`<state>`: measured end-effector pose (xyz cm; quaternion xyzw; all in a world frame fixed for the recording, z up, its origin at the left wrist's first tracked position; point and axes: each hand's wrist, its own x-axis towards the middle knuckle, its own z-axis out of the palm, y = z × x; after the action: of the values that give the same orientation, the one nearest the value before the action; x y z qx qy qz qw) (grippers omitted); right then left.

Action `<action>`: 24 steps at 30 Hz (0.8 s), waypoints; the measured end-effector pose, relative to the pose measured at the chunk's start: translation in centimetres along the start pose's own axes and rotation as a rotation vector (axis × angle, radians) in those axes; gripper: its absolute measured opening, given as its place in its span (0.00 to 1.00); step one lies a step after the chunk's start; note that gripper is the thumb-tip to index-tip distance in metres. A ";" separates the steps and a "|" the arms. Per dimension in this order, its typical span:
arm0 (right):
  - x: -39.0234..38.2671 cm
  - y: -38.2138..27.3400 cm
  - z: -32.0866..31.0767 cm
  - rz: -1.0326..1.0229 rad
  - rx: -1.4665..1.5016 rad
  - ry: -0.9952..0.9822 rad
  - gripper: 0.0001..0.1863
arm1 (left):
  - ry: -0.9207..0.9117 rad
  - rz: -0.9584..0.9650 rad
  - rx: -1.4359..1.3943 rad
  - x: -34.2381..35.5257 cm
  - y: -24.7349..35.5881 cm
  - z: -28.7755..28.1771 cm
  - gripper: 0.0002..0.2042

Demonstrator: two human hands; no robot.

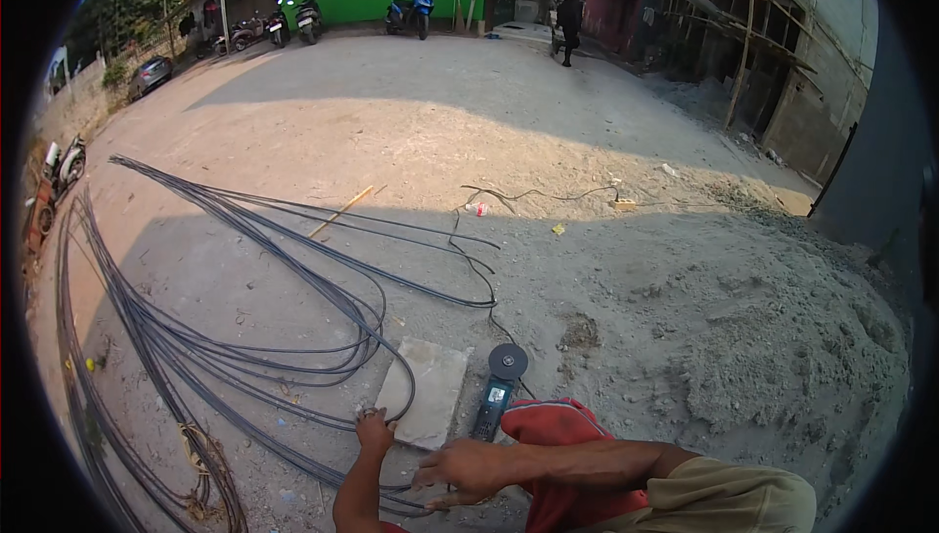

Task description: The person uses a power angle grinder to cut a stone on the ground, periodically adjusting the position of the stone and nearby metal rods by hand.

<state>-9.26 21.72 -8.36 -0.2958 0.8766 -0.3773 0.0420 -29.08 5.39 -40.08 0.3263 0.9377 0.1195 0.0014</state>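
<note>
A heap of grey sand [782, 357] fills the ground on the right, and a green wall [377, 0] stands at the back with a blue motorbike [415, 11] parked before it. A person [568, 26] in dark clothes is farther off, near a scaffold of poles [743, 39]. Nearer, a yellow stick [340, 212] lies across the ground by some of the rods, and a yellow scrap [558, 230] lies to its right. Close to the hands, a pale slab [425, 398] sits flat, with a grinder [497, 394] just beside its right edge, disc pointing away; a dark cord [501, 327] trails near the disc. The dark metal rods [176, 182] spread over the ground to the left, their bends toward the person, one loop reaching over the slab. The left hand [375, 429] is at the near end of that loop, fingers bent against it; whether they are clamped on it I cannot tell. The right hand [468, 469] has its fingers apart, pointing left, just beside the nearest rods; contact there is unclear.
</note>
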 end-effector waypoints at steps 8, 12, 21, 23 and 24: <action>-2.6 5.2 -2.4 0.199 0.051 -0.013 0.21 | -0.399 -0.110 -0.110 0.5 -0.9 -11.2 0.23; -1.8 6.6 -0.7 0.258 0.096 0.054 0.21 | -0.328 -0.203 -0.238 -2.6 3.5 -20.1 0.22; 0.5 4.6 2.3 0.060 0.223 -0.255 0.20 | -0.278 -0.468 -0.223 -6.4 15.5 -36.9 0.25; 0.8 6.0 2.8 0.052 0.215 -0.367 0.21 | -0.209 -0.385 -0.221 -6.1 17.2 -38.4 0.25; 1.4 6.8 3.3 0.069 0.193 -0.356 0.22 | -0.196 -0.432 -0.226 -6.1 17.9 -39.1 0.25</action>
<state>-12.74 22.52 -15.18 -0.3222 0.8248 -0.3995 0.2371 -16.52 6.50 1.45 0.1264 0.9617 0.1881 0.1543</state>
